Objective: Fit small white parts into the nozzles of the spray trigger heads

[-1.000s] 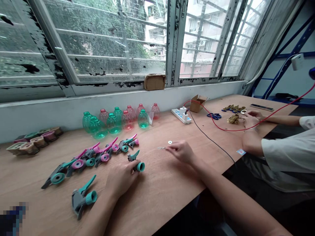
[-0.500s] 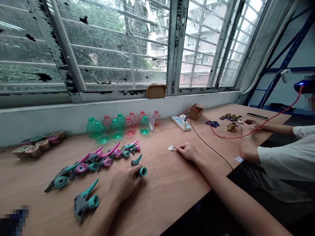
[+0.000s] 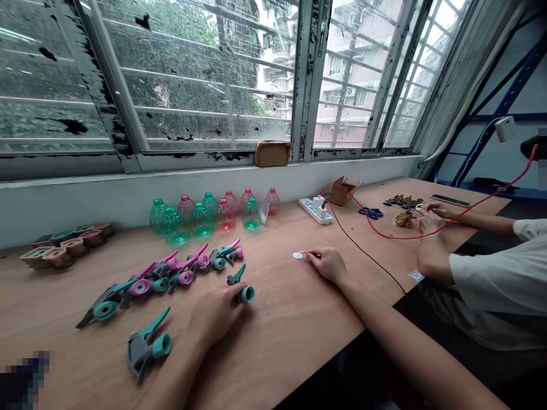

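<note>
My left hand (image 3: pixel 219 313) is closed round a grey and teal spray trigger head (image 3: pixel 247 294), its round teal collar facing right. Another grey and teal trigger head lies by my left forearm, and a row of trigger heads (image 3: pixel 160 279) with pink or teal levers lies beyond that hand. Farther right, my right hand (image 3: pixel 329 263) rests on the table with its fingers pinched. A thin dark tool (image 3: pixel 308 253) sticks out of them, too small to name surely. Its tip is at a small white disc (image 3: pixel 298 255) on the tabletop; whether they touch I cannot tell.
Green and red clear bottles (image 3: pixel 204 221) stand along the wall. Small pots (image 3: pixel 68 245) sit far left. A power strip (image 3: pixel 315 211) with a red and a black cable lies near an open carton (image 3: pixel 344 191). At right, another person's hands (image 3: pixel 429 219) work beside brass-coloured parts (image 3: pixel 402 218).
The view has shifted slightly. Both hands keep nearly the same places and holds; the white disc now appears flatter on the table.
</note>
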{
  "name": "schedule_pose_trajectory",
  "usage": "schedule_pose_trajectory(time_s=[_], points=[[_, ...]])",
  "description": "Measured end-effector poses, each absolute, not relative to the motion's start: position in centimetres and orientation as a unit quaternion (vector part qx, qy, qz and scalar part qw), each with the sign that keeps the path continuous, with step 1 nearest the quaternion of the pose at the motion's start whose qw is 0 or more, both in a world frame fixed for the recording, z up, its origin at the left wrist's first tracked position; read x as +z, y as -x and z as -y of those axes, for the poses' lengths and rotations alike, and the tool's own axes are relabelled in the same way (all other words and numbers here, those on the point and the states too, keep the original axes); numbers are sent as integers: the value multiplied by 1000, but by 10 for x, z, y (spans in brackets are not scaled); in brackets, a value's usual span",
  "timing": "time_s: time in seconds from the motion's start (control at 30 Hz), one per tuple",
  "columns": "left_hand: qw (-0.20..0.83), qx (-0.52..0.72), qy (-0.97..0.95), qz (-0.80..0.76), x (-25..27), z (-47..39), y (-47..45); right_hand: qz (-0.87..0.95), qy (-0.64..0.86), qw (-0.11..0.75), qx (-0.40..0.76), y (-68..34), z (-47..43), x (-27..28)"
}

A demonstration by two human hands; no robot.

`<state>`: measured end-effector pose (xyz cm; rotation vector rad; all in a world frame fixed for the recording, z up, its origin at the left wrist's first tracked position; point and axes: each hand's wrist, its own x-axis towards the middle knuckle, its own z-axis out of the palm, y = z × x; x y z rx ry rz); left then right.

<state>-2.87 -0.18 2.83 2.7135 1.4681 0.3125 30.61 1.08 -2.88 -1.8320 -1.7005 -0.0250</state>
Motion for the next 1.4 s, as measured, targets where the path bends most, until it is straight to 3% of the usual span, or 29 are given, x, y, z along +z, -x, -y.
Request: schedule_pose_trajectory(time_s=[0.23, 0.7, 1.03, 1.23, 1.4], points=[[31, 96, -875, -474, 29, 2, 28, 657, 713, 243, -37, -301, -5, -22], [34, 106, -877, -467, 26, 0, 29, 670, 706, 227, -43, -294, -11, -23], [24, 103, -876, -470, 29, 1, 30, 637, 754, 143, -77, -303, -7, -12], [33, 110, -878, -464, 27, 1, 31, 628, 756, 170, -76, -311, -9, -18], [45, 111, -873, -473, 25, -1, 31, 609, 748, 255, -63, -320, -9, -21]])
